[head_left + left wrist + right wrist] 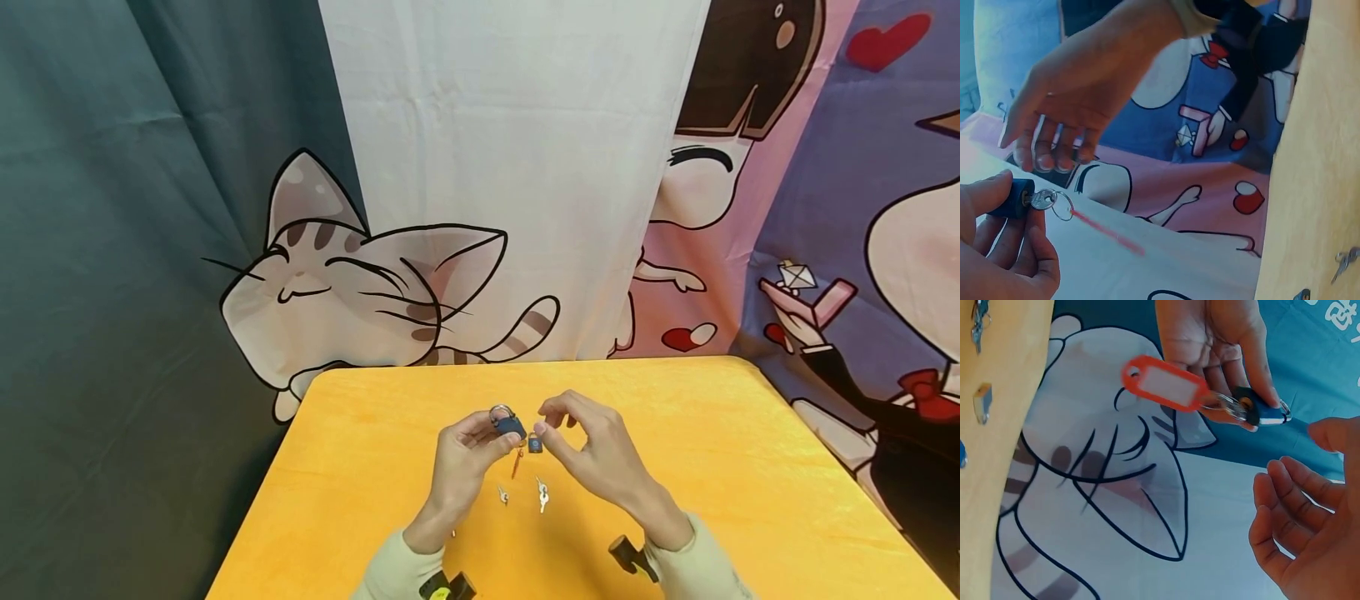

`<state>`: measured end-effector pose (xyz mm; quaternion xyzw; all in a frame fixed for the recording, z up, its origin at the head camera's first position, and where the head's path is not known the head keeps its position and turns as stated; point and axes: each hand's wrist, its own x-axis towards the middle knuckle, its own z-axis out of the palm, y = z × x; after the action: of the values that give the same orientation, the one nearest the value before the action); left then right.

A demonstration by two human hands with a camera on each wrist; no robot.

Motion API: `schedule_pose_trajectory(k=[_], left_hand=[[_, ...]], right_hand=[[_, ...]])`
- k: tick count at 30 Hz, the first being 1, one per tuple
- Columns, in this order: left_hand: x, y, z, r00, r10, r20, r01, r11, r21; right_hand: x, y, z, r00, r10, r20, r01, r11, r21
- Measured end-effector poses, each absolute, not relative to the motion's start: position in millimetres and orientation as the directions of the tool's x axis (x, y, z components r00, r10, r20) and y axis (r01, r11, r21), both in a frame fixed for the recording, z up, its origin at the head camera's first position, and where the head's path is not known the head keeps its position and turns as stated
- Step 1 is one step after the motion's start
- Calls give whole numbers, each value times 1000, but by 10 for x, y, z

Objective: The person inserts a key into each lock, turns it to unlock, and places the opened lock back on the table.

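My left hand (pixel 459 458) holds a dark blue padlock (pixel 510 427) above the table, gripping its body between thumb and fingers. The shackle points up and away; whether it is locked I cannot tell. In the left wrist view a silver key (pixel 1043 199) sits in the padlock's keyhole. From its ring (pixel 1063 206) hangs a red key tag (pixel 1169 384) with a pale label. My right hand (pixel 600 450) hovers just right of this padlock, fingers loosely bent and holding nothing. A smaller blue padlock (pixel 535 443) lies on the table beyond the hands.
Loose keys (pixel 542 494) and another small key (pixel 503 497) lie on the yellow table (pixel 337 500) between my forearms. A brass-coloured padlock (pixel 983 403) shows in the right wrist view. Printed cloth curtains (pixel 510 167) hang behind the table.
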<state>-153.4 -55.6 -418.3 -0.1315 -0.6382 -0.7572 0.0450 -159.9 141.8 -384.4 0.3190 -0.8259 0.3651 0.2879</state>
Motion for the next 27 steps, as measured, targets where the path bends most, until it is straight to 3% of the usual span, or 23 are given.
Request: schedule_pose_trajectory(k=[9, 19, 27], left_hand=[[-1535, -536, -4207, -925, 123, 361, 358, -46, 933], [-1551, -535, -4299, -879, 140, 455, 467, 69, 881], [-1548, -525, -4328, -858, 121, 500, 514, 169, 841]], right_hand=[[-1634, 1388, -3636, -561, -415, 716, -795, 512, -327], [-1680, 1355, -3577, -462, -570, 680, -840, 527, -128], [-1697, 1340, -3618, -425, -608, 671, -852, 519, -69]])
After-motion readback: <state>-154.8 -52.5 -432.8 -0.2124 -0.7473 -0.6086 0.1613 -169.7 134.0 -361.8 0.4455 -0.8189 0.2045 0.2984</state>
